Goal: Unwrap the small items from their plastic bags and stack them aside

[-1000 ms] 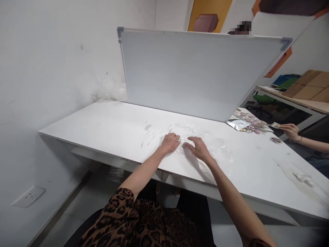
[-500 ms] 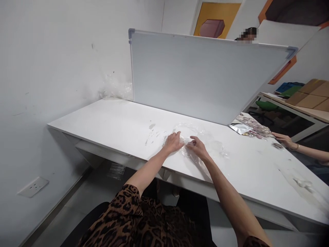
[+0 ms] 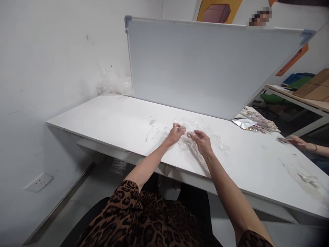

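Note:
A crumpled sheet of clear plastic film lies on the white table, beneath and around both hands. My left hand is closed in a pinch at the film's left part, with something small and shiny at its fingertips, too small to name. Just to the right, my right hand pinches a small, roundish, glinting piece between thumb and fingers. A narrow gap separates the two sets of fingertips. Whether these bits are part of the film I cannot tell.
A large whiteboard stands across the table's back. At the right, small wrapped packets lie by a silver pouch, near another person's hand. Wet-looking marks dot the table. Plastic wrap sits in the back left corner.
Both hands have lifted slightly off the film, and their fingers have drawn into pinches with small shiny bits showing. The other person's hand has moved away from the packets. The view has tilted down slightly.

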Demonstrator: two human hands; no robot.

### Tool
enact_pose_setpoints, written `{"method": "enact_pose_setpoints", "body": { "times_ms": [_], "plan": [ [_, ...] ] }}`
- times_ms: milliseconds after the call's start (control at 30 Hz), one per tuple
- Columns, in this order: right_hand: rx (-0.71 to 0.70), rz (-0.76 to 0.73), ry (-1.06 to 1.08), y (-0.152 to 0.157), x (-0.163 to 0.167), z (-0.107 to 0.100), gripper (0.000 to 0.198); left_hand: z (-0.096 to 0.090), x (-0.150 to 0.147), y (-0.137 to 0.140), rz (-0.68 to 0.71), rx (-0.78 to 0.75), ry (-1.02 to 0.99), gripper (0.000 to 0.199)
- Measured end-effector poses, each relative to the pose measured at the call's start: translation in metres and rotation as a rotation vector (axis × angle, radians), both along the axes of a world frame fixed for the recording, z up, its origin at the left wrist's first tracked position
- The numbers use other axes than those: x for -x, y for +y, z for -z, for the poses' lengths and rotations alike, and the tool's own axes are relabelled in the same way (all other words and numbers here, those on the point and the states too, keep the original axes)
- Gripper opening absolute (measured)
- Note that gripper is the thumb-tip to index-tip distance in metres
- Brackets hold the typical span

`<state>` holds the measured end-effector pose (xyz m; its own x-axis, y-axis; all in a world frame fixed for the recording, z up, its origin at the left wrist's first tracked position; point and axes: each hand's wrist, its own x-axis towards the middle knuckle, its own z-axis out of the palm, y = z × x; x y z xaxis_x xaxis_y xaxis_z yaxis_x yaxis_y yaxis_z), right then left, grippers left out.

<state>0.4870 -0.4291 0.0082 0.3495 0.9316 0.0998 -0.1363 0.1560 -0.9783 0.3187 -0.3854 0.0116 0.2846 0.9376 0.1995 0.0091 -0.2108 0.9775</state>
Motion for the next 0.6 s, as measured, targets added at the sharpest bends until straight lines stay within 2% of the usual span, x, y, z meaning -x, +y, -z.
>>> {"method": "enact_pose_setpoints", "body": {
  "times_ms": [100,200,267,400,500,600],
  "plan": [
    [-0.038,-0.007,-0.038,0.003,0.008,0.0,0.065,-0.003,0.0,0.0,0.147,0.171,-0.204,0.049],
    [-0.049,-0.065,-0.144,0.002,0.015,0.003,0.066,-0.007,0.004,0.0,0.168,0.288,-0.208,0.07],
    [-0.044,-0.154,-0.218,-0.001,0.018,0.005,0.07,-0.009,0.007,0.0,0.156,0.326,-0.202,0.076],
    [-0.055,-0.32,-0.366,-0.005,0.011,0.005,0.083,-0.009,0.007,-0.001,0.117,0.314,-0.252,0.067],
    [-0.046,-0.304,-0.481,-0.003,-0.002,0.003,0.093,-0.009,0.004,0.0,0.052,0.354,-0.305,0.059],
    [0.015,-0.256,-0.649,0.001,-0.015,0.006,0.09,-0.011,0.003,0.003,-0.073,0.372,-0.367,0.05]
  ]
}}
